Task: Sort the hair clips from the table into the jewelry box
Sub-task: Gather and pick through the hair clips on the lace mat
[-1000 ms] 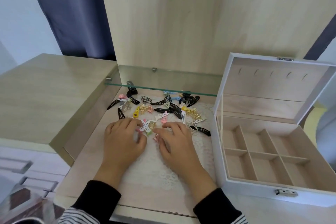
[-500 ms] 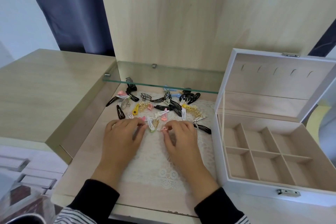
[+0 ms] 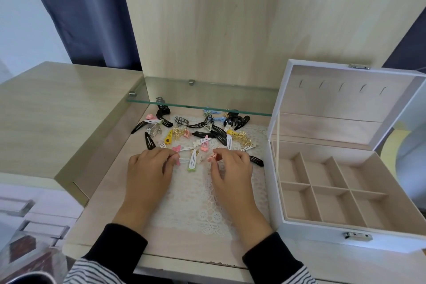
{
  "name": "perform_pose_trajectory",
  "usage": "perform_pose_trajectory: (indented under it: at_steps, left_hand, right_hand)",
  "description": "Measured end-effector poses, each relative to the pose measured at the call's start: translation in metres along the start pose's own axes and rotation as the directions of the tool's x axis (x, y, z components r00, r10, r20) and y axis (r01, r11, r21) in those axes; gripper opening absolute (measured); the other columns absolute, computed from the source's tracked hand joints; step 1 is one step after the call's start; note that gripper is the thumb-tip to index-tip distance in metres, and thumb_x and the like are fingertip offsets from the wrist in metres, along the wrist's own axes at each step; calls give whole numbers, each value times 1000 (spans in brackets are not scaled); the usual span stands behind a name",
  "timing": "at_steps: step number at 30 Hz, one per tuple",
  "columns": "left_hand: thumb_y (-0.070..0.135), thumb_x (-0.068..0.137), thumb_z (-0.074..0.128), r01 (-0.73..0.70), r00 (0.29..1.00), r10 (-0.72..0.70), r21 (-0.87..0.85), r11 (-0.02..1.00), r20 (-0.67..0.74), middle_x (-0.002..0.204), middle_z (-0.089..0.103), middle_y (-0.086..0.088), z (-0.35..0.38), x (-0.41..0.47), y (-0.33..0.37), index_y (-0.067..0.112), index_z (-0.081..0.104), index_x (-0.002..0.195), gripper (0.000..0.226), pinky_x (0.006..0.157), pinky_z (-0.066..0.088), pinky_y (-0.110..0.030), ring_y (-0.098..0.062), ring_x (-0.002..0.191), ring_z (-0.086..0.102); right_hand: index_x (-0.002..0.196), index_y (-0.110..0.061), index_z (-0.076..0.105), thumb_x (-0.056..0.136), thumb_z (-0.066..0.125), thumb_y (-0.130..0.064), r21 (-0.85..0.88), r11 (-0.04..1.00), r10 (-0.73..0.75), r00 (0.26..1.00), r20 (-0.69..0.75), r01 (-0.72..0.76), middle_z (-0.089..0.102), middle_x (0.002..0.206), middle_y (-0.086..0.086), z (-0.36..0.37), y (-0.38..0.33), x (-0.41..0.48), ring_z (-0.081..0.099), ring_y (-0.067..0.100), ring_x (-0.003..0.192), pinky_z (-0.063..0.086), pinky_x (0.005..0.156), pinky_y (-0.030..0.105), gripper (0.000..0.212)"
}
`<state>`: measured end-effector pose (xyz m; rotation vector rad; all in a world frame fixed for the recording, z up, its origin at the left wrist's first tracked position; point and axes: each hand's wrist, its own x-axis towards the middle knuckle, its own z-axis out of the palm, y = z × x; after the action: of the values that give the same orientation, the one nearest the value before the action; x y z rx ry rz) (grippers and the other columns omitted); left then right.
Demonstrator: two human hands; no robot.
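Note:
Several hair clips (image 3: 198, 132) in black, white, pink, yellow and gold lie scattered on a white lace mat (image 3: 196, 203) under a glass shelf. My left hand (image 3: 149, 173) rests at the near edge of the pile, its fingertips pinching a pink-tipped white clip (image 3: 177, 161). My right hand (image 3: 232, 168) pinches a small pink clip (image 3: 212, 157) between thumb and forefinger. The white jewelry box (image 3: 306, 230) stands open to the right; its beige compartments hold nothing.
The glass shelf (image 3: 200, 105) hangs low over the far clips. A raised wooden desktop (image 3: 57, 110) sits to the left, drawers (image 3: 30, 217) below it. The box's open lid (image 3: 345, 99) leans back against the wooden back panel.
Both hands slid forward toward the pile. My right hand picked up the small pink clip and lifted it slightly; my left fingers closed on a pink-tipped clip.

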<state>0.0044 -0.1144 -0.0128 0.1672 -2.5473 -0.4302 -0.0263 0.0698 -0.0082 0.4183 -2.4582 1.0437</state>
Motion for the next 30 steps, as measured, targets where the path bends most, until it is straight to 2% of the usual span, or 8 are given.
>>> perform_pose_trajectory:
  at_steps: [4, 11, 15, 21, 23, 25, 27, 30]
  left_hand:
    - [37, 94, 38, 48, 999, -49, -15, 999, -22, 95, 68, 16, -4, -1, 4, 35, 67, 100, 30, 80, 29, -30, -14, 93, 61]
    - [42, 86, 52, 15, 1000, -16, 70, 997, 14, 93, 66, 15, -2, -1, 5, 32, 67, 89, 18, 78, 36, -34, -15, 88, 61]
    - [41, 90, 49, -39, 999, 39, -23, 999, 20, 94, 70, 11, 0, 0, 1, 26, 67, 96, 24, 78, 42, -36, -16, 87, 64]
    - [39, 92, 48, -4, 999, 0, -81, 997, -54, 97, 69, 13, -14, 2, 11, 28, 67, 100, 24, 79, 42, -36, -15, 91, 64]
    - [38, 93, 48, -12, 996, -2, -154, 988, -91, 99, 68, 12, -20, 3, 15, 28, 68, 101, 24, 81, 47, -41, -16, 91, 64]
    - [38, 94, 49, -46, 991, 15, -237, 970, -134, 99, 68, 10, -28, 5, 23, 26, 68, 105, 25, 76, 51, -45, -17, 87, 64]
    - [39, 96, 52, -72, 987, 24, -299, 952, -160, 95, 68, 10, -37, 9, 38, 24, 68, 107, 24, 73, 50, -38, -12, 85, 62]
    - [36, 94, 60, -33, 988, -45, -495, 868, -145, 90, 68, 12, -54, 17, 75, 25, 66, 102, 15, 75, 45, -17, -3, 86, 61]
  right_hand:
    - [106, -20, 64, 89, 44, -38, 36, 999, 19, 1000, -17, -18, 67, 88, -9, 0, -1, 1, 44, 14, 96, 40, 81, 35, 32]
    - [101, -19, 63, 89, 53, -31, 72, 997, -2, 998, -65, 6, 65, 85, -9, -1, -2, 1, 40, 11, 94, 42, 79, 37, 19]
    - [102, -19, 62, 90, 59, -24, 61, 998, -28, 999, -31, 30, 64, 90, -8, -2, -4, -1, 43, 17, 99, 40, 84, 37, 12]
    - [104, -16, 60, 94, 53, -20, 16, 991, -129, 991, -18, 129, 62, 96, -3, -10, -19, 1, 46, 16, 95, 38, 84, 28, 13]
    - [106, -12, 58, 95, 50, -15, 106, 985, -134, 991, -8, 134, 59, 97, 2, -19, -29, 4, 51, 17, 90, 42, 79, 26, 14]
    - [104, -8, 57, 95, 49, -12, 206, 969, -138, 990, -7, 137, 56, 95, 5, -33, -38, 9, 55, 18, 83, 49, 73, 32, 12]
    - [100, -7, 57, 95, 49, -11, 233, 957, -172, 985, -32, 174, 57, 91, 6, -52, -46, 17, 56, 19, 80, 51, 70, 38, 10]
    - [97, -7, 58, 93, 54, -11, 242, 950, -184, 980, -74, 196, 60, 88, 5, -89, -48, 29, 60, 20, 77, 52, 68, 39, 7]
